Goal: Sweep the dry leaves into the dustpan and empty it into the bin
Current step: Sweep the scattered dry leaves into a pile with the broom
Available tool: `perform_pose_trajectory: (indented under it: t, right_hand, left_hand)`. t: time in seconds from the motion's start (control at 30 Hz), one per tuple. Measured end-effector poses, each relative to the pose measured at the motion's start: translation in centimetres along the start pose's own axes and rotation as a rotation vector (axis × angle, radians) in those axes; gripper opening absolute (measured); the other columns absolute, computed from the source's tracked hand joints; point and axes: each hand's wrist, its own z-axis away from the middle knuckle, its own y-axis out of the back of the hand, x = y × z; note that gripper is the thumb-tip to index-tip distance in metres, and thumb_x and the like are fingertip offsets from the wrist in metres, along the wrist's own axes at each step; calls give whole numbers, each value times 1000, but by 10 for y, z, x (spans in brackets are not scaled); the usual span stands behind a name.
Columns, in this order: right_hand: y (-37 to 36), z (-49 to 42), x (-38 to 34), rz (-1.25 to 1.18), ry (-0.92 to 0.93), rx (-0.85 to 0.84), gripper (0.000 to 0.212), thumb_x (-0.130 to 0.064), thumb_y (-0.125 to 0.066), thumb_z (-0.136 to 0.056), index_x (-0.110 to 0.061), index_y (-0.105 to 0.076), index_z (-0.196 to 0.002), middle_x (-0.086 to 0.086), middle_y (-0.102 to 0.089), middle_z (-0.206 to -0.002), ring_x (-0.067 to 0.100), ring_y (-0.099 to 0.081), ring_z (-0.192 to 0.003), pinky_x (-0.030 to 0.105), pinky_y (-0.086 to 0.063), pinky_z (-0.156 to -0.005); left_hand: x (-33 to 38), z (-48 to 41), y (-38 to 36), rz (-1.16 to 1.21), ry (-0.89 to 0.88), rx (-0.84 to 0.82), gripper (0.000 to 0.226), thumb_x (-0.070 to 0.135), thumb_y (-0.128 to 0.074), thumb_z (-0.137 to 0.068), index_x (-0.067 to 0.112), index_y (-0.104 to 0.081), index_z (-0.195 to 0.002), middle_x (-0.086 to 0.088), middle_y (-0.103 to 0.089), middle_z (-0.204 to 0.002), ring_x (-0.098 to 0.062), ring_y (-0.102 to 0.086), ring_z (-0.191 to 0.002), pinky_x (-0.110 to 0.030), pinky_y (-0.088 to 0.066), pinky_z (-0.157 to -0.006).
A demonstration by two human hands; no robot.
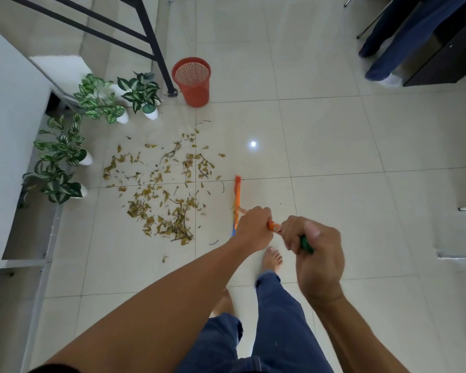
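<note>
Dry yellow-brown leaves [162,189] lie scattered over the pale floor tiles, left of centre. An orange broom [237,195] stands on the floor just right of the leaves, its head seen edge-on. My left hand [253,227] grips the broom's orange handle low down. My right hand [315,254] is closed around the handle's green upper end, nearer to me. A red mesh bin [193,82] stands upright beyond the leaves, empty as far as I can see. No dustpan is in view.
Several potted plants [97,103] in white pots line the left wall. A black metal frame [156,49] stands beside the bin. Another person's legs [388,49] and dark furniture [447,55] are at the far right. My bare feet [272,259] are below the broom.
</note>
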Motion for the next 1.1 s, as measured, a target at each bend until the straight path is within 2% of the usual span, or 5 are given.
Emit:
perform_pose_trajectory:
  t: [0.37,0.67,0.8,0.93,1.1]
  right_hand:
    - [64,-116,-21,-230,-120,-6,45,-34,-38,-86,-19,-47,-45,0,-38,-45,23,-33,-52,36,-36,-63]
    - [87,-195,-33,96,25,-155,41,-23,-39,-83,-6,-35,-46,16,-30,-46,26,-29,-47,35,-25,-50]
    - [76,-204,-9,86,-54,-152,41,-26,-40,-84,-9,-39,-47,21,-31,-46,33,-29,-49,44,-25,-50]
    - [78,-207,7,-30,-130,-139,41,-28,-38,-84,-11,-40,-47,20,-34,-48,34,-34,-52,55,-33,-58]
    - [94,-226,-1,-192,-138,-133,46,-18,-30,-90,-19,-47,-47,1,-41,-48,24,-37,-55,40,-37,-66]
  left_hand:
    - [48,-70,17,-38,199,131,15,22,-52,-96,13,-60,-105,-4,-57,-103,-16,-50,-76,-24,-35,-60]
    - [114,-170,39,164,118,84,16,19,-50,-89,20,-48,-73,-1,-58,-82,-25,-64,-81,-32,-43,-58]
    - [89,-174,31,190,210,44,17,19,-47,-92,15,-46,-76,-3,-57,-82,-30,-66,-88,-44,-55,-77]
    - [61,-166,27,71,329,86,11,19,-48,-94,14,-53,-86,0,-55,-89,-25,-62,-83,-29,-41,-63]
    - [67,-175,37,29,345,195,15,23,-52,-97,13,-62,-104,-1,-55,-101,-15,-52,-75,-18,-25,-50]
